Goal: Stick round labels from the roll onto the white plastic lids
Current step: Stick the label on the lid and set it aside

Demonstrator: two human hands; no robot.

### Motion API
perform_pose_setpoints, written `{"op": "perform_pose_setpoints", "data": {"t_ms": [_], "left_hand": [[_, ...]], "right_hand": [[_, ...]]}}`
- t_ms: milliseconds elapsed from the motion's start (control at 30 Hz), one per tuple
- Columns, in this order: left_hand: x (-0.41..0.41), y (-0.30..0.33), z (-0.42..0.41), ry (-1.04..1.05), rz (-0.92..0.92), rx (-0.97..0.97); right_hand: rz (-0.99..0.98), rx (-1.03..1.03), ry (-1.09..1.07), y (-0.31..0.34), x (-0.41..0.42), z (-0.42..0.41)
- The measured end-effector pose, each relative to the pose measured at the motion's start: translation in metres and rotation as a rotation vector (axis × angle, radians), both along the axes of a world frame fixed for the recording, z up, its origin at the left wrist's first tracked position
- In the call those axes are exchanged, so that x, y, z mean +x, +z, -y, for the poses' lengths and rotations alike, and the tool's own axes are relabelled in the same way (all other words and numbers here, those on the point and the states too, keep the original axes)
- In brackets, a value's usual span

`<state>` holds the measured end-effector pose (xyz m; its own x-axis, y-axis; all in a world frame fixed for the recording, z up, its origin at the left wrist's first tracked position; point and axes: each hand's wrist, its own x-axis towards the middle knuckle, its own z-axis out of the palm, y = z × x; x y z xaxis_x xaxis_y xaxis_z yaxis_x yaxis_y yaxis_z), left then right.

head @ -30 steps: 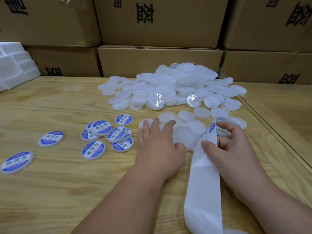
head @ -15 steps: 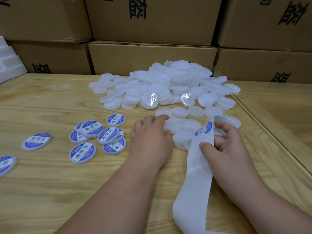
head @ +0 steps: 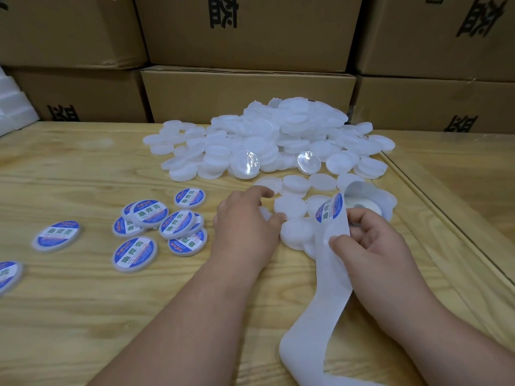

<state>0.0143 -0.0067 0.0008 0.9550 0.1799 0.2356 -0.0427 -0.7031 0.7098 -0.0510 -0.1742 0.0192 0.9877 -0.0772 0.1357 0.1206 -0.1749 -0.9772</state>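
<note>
A big heap of plain white lids (head: 278,135) lies at the table's middle back, with a few loose lids (head: 289,206) spread flat in front of it. My left hand (head: 245,227) curls its fingers round one plain lid (head: 264,213) at the heap's near edge. My right hand (head: 370,243) pinches the white backing strip (head: 328,274), which trails toward me off the label roll (head: 365,201). A round blue-and-white label (head: 328,207) stands half peeled at the strip's bend.
Several labelled lids (head: 156,227) lie scattered to the left on the wooden table (head: 83,316). Cardboard boxes (head: 245,90) are stacked along the back. White foam (head: 11,112) sits at far left. A raised table seam (head: 446,218) runs down the right.
My left hand went from lying flat over the loose lids to curling its fingers round one lid. The right hand kept its hold on the strip, and the label stands further out.
</note>
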Motion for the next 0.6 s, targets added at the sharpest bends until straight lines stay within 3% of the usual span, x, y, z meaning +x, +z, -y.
{"op": "perform_pose_setpoints", "data": {"t_ms": [200, 467, 600], "left_hand": [[-0.009, 0.012, 0.006, -0.057, 0.347, -0.233], [-0.018, 0.022, 0.008, -0.092, 0.394, -0.536], [-0.021, 0.022, 0.008, -0.097, 0.346, -0.565]], "right_hand": [[-0.008, 0.0, -0.006, 0.0, -0.001, -0.001], [-0.127, -0.026, -0.01, 0.002, 0.0, 0.003], [-0.121, -0.023, 0.019, 0.004, -0.002, 0.002]]}}
